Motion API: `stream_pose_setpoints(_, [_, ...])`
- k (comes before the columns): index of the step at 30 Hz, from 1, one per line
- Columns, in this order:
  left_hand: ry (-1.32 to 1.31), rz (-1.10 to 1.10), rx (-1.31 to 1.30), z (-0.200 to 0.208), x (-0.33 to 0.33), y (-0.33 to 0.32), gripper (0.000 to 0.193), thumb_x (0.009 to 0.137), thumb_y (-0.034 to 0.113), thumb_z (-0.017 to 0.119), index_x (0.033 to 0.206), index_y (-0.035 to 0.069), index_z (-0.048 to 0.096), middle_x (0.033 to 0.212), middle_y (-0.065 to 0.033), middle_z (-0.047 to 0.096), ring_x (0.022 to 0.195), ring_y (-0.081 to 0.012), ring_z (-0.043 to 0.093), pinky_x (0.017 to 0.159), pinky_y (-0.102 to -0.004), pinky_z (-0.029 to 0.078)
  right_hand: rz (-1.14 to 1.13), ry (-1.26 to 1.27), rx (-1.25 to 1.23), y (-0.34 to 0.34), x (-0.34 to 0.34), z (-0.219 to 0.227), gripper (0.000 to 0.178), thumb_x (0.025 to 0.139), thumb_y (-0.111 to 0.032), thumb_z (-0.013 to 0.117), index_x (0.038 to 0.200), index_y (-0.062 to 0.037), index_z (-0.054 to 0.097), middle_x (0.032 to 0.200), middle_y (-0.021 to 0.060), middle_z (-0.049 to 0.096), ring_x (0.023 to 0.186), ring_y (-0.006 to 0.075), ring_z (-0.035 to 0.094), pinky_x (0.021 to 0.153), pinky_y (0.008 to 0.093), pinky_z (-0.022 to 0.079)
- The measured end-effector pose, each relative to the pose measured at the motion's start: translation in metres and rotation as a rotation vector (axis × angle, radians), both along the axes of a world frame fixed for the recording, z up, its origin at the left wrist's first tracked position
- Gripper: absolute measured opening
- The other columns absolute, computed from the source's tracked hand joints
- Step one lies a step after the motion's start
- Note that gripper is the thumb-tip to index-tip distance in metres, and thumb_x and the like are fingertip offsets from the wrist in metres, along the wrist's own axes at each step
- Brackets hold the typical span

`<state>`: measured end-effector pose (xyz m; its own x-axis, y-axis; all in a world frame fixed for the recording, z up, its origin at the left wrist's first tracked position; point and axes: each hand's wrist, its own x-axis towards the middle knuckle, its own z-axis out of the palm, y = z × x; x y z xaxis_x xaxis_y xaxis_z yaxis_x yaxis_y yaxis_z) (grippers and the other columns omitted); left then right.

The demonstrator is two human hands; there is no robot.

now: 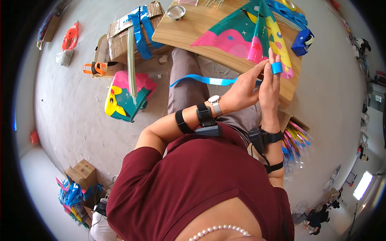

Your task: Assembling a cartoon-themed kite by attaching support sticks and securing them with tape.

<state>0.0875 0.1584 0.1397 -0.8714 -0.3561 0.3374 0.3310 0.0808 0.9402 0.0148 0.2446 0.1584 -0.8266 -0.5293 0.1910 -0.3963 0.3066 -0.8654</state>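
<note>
A shiny blue ribbon [221, 82] is in my two hands, which are pressed together at the near right edge of the wooden table [179, 34]. My left hand [242, 89] closes on it, and its long tail trails left across my trouser leg. The other end is wrapped at the fingers of my right hand [269, 88], which point away from me against the left fingers. Just beyond the fingertips lies a triangular kite [237, 38] in green, pink and yellow, flat on the tabletop and partly covered by my hands.
On the table, a blue tape dispenser [302, 42] stands at the right, blue ribbons [287, 16] behind it, and a round glass dish [175, 12] at the left. Left of the table is a cardboard box [120, 44] with thin sticks [131, 60]. Colourful packed rods [295, 138] sit at lower right.
</note>
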Motion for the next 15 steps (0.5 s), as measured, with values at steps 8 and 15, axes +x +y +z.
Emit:
stream_pose_setpoints(8, [-0.274, -0.294, 0.469, -0.039, 0.006, 0.016, 0.031, 0.106, 0.019, 0.051, 0.129, -0.001, 0.058, 0.085, -0.0067, 0.064, 0.066, -0.0131, 0.053, 0.061, -0.0278, 0.044, -0.069, -0.369, -0.014, 0.025, -0.009, -0.002, 0.065, 0.105, -0.044, 0.051, 0.15, 0.0027, 0.041, 0.148, 0.0219, 0.051, 0.14, 0.0307, 0.046, 0.114, 0.0421, 0.036])
stream_pose_setpoints(15, [-0.567, -0.645, 1.022, -0.043, 0.026, -0.007, 0.036, 0.111, 0.032, 0.043, 0.122, 0.004, 0.063, 0.071, -0.0006, 0.059, 0.052, -0.0051, 0.031, 0.049, -0.0217, 0.028, 0.038, -0.831, -0.347, 0.054, -0.033, -0.006, 0.068, 0.098, -0.051, 0.063, 0.137, 0.004, 0.052, 0.127, 0.0153, 0.064, 0.113, 0.021, 0.064, 0.099, 0.0354, 0.05])
